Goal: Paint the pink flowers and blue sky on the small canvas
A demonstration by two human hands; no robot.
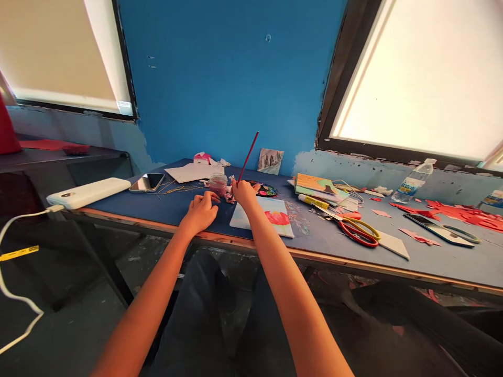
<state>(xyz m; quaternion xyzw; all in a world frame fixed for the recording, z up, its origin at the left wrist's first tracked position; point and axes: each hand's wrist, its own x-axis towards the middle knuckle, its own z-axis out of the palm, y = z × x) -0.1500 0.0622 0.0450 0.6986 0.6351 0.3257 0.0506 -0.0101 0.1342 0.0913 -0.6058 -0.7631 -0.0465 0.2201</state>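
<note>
My right hand (244, 191) is closed around a paintbrush with a long dark-red handle (250, 152) that points up. The brush's tip is hidden by the hand, close to a crumpled, pink-stained tissue (229, 196). Below my right forearm lies a small canvas (280, 218) with a red shape painted on pale blue and green. Behind the hand sits a dark palette (268, 189) with several paint colours. My left hand (201, 212) rests on the tabletop, holding nothing, its fingers bent and slightly apart. Just beyond it stands a jar of pinkish water (218, 184).
To the left are a white power bank (89, 192) with a cable and a phone (146, 183). Rightward lie stacked painted sheets (320, 188), a yellow tube (313, 202), scissors (358, 230), red paper scraps (467, 213) and a water bottle (414, 181). A small picture (270, 161) leans on the wall.
</note>
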